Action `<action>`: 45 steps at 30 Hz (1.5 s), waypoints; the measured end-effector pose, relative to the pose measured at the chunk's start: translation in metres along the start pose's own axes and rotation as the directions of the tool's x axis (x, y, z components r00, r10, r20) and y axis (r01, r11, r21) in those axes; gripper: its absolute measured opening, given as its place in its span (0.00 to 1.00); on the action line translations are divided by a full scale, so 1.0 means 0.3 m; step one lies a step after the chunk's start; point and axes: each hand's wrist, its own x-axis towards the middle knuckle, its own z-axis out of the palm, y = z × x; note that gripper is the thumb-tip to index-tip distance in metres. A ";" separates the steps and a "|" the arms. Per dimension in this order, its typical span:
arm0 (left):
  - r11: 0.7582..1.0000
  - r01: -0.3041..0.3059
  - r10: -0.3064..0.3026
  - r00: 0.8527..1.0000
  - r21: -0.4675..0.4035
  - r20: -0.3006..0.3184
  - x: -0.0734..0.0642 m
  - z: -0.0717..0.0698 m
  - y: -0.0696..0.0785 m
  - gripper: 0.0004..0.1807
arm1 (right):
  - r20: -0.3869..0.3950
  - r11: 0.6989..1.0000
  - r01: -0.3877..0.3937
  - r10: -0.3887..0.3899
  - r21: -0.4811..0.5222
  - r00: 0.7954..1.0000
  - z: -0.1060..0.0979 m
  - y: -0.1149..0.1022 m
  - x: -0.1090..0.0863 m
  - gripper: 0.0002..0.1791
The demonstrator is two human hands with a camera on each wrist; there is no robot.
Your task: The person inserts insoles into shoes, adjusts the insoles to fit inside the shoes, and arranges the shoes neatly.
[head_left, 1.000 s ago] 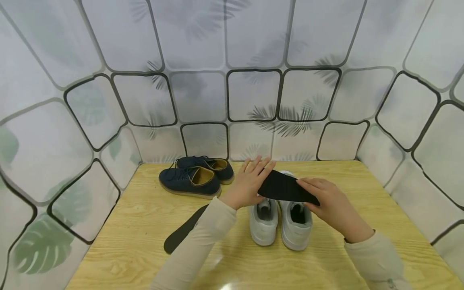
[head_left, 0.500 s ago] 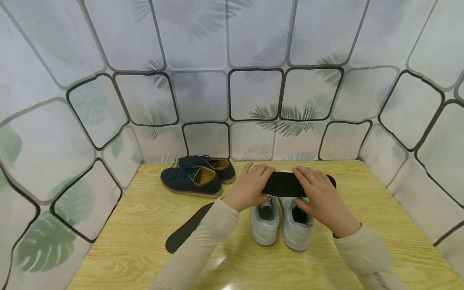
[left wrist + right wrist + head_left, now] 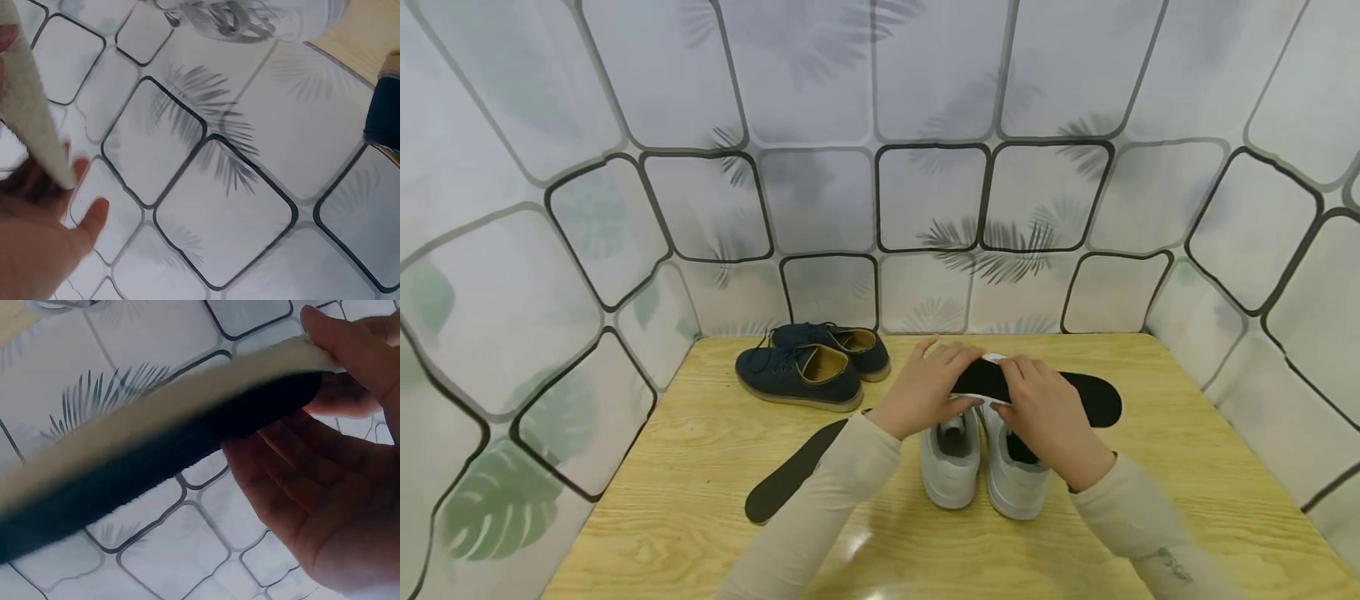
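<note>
Both hands hold a black insole above a pair of white sneakers. My left hand pinches its left end, thumb below and fingers on top. My right hand grips it close beside the left, and the rounded other end sticks out to the right. A pale underside shows along the lower edge between the hands. The left wrist view shows the insole's pale face; in the right wrist view its dark face and pale side run diagonally. The sneakers' toes are hidden behind the hands and insole.
A second dark insole lies on the wooden table, partly covered by the left sleeve. Navy lace-up shoes stand together at the back left. Patterned cloth walls enclose the table at the back and sides.
My right hand has slid left along the insole, close to the left hand. More of the insole now extends right of it, and the pale underside has come into sight between the hands.
</note>
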 end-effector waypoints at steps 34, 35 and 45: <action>0.997 0.076 -0.076 0.983 0.007 0.165 -0.012 0.191 -0.012 0.03 | 0.643 0.521 -0.527 -0.055 0.671 0.764 0.015 -0.008 0.017 0.11; 0.997 0.078 -0.076 0.983 -0.003 0.169 -0.007 0.189 -0.014 0.03 | 0.649 0.520 -0.532 -0.059 0.669 0.759 0.021 -0.014 0.024 0.12; 0.993 0.076 -0.059 0.982 -0.091 0.181 0.007 0.184 -0.040 0.08 | 0.651 0.623 -0.491 -0.038 0.608 0.758 0.100 -0.050 0.088 0.13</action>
